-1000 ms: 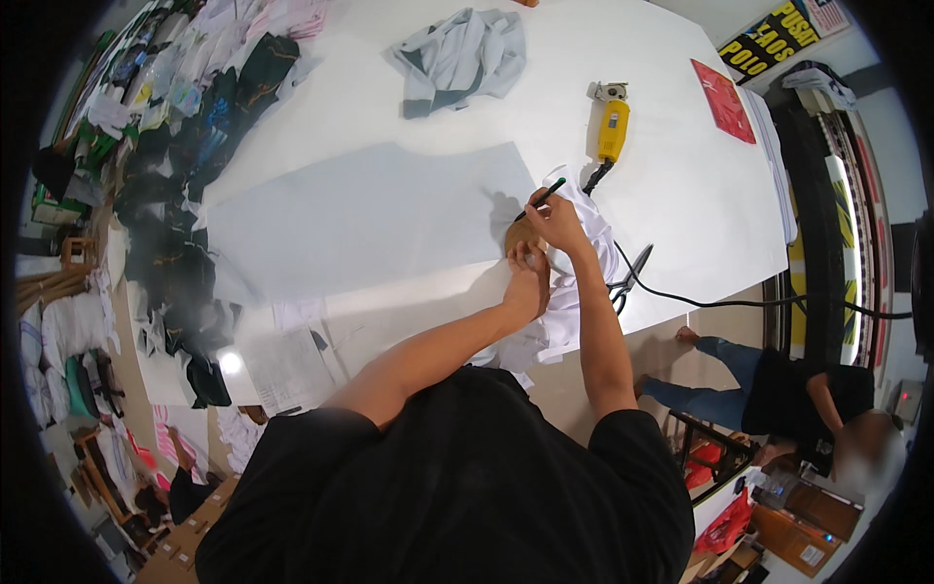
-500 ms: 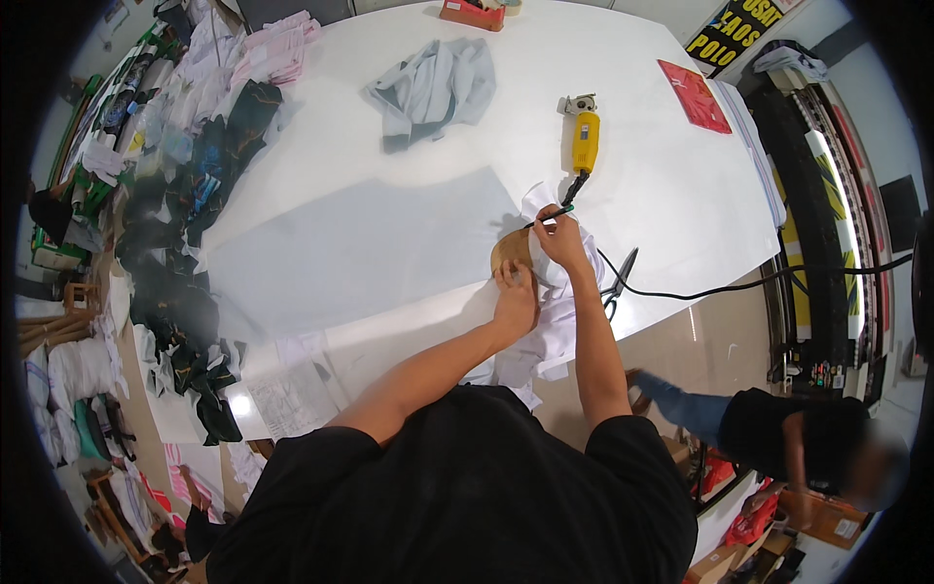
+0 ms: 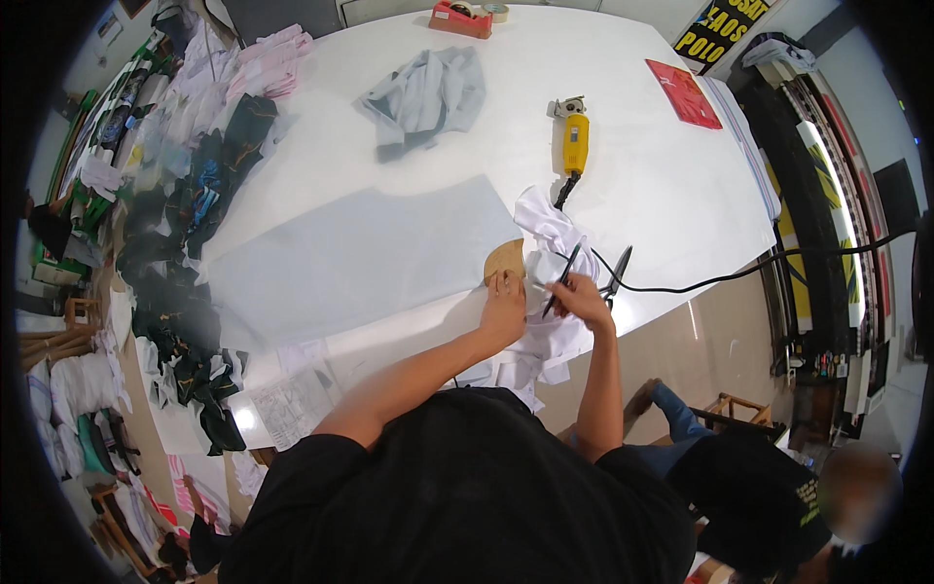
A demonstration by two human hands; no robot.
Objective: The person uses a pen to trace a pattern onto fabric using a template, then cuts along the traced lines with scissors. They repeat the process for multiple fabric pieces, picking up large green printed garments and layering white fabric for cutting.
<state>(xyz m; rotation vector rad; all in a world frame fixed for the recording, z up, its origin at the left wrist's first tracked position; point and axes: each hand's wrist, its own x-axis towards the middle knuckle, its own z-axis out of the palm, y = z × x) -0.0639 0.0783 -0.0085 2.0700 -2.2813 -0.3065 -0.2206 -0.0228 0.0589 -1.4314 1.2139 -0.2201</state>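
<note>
My left hand [image 3: 505, 310] rests its spread fingertips on a small curved brown template [image 3: 503, 256], which lies at the right edge of a pale grey-blue fabric panel [image 3: 350, 258]. My right hand [image 3: 580, 300] grips a dark pen [image 3: 570, 269] held upright-slanting over crumpled white cloth [image 3: 547, 220], just right of the template. Black-handled scissors [image 3: 619, 269] lie partly behind that hand. Farther up the table, a yellow electric cutter [image 3: 576, 141] trails a black cord.
Dark and pale cloth piles [image 3: 161, 287] cover the table's [image 3: 671, 185] left side. Crumpled grey fabric [image 3: 423, 97], a red tape dispenser [image 3: 460, 24] and a red packet [image 3: 681, 92] lie farther back. Another person [image 3: 739, 496] is low at right, near fabric rolls [image 3: 817, 224].
My right hand and pen have moved down and right, off the template. My left hand still touches it. The other person has moved toward my right side; the view has tilted slightly.
</note>
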